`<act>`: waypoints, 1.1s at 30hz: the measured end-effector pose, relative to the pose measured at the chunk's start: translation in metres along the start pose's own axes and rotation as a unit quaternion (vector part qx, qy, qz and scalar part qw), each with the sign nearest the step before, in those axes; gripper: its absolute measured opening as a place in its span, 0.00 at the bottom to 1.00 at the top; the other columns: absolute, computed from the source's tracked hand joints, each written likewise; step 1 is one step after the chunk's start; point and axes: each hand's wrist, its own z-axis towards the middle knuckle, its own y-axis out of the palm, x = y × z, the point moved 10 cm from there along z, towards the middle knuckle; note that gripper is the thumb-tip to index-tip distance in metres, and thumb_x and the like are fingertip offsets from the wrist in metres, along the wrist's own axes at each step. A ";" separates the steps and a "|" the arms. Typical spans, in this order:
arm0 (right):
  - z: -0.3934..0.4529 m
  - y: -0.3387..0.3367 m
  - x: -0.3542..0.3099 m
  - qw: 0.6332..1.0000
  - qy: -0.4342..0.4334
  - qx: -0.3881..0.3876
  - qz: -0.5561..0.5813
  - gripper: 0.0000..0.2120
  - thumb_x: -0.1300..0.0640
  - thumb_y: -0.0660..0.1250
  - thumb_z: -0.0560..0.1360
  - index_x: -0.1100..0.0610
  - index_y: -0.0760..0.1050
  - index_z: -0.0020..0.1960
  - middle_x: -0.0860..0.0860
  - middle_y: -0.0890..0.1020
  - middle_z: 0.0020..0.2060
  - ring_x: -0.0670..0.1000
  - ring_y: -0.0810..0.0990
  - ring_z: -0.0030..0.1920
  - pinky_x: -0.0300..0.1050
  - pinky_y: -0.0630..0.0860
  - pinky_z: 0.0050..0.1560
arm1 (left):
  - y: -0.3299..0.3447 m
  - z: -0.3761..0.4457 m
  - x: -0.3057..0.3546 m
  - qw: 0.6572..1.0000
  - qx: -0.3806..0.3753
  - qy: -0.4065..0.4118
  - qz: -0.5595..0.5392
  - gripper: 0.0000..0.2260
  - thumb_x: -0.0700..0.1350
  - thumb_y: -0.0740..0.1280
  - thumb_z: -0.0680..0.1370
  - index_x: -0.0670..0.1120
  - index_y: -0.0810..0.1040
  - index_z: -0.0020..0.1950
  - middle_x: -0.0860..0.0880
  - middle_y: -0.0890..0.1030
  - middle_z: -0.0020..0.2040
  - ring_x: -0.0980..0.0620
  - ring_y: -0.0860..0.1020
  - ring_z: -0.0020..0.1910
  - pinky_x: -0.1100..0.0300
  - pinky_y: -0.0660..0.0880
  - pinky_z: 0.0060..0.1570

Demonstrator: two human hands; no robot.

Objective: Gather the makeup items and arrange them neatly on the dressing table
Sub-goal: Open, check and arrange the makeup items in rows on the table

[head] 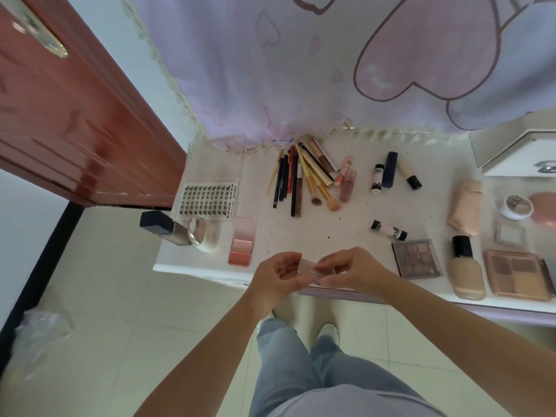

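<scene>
hands: left hand [278, 275] and right hand [350, 270] each pinch an end of small clear case [311, 270], over front edge of dressing table [355, 212]
done: brushes and pencils [301, 179] bunched; palettes [416, 258] grouped right
left: place case; tubes [388, 231] look scattered

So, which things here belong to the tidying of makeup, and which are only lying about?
Job:
clear case, held by left hand and right hand
pencils and brushes
blush palette
eyeshadow palette
foundation bottle
lash tray
table

Lying about:
door
curtain
plastic bag on the floor
</scene>
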 end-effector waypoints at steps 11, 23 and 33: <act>0.043 0.008 0.015 0.987 0.095 0.022 0.129 0.08 0.58 0.65 0.74 0.63 0.80 0.44 0.54 0.80 0.36 0.51 0.77 0.37 0.39 0.77 0.40 | -0.029 -0.003 -0.016 0.999 -0.004 -0.022 -0.041 0.22 0.26 0.65 0.71 0.39 0.71 0.63 0.46 0.81 0.51 0.60 0.82 0.40 0.67 0.78 0.43; 0.093 0.016 0.006 0.985 0.092 0.117 0.082 0.06 0.55 0.65 0.75 0.55 0.78 0.41 0.48 0.79 0.35 0.45 0.72 0.32 0.33 0.71 0.32 | -0.073 0.008 -0.048 0.979 0.168 -0.053 0.099 0.22 0.36 0.71 0.70 0.43 0.73 0.63 0.39 0.80 0.52 0.48 0.78 0.46 0.56 0.77 0.52; 0.101 0.011 0.003 0.982 0.087 0.128 0.108 0.04 0.57 0.63 0.76 0.57 0.76 0.46 0.48 0.79 0.36 0.46 0.76 0.34 0.31 0.75 0.31 | -0.053 0.023 -0.020 0.828 0.109 0.016 0.549 0.11 0.47 0.58 0.79 0.42 0.67 0.58 0.43 0.79 0.49 0.42 0.78 0.47 0.53 0.74 0.45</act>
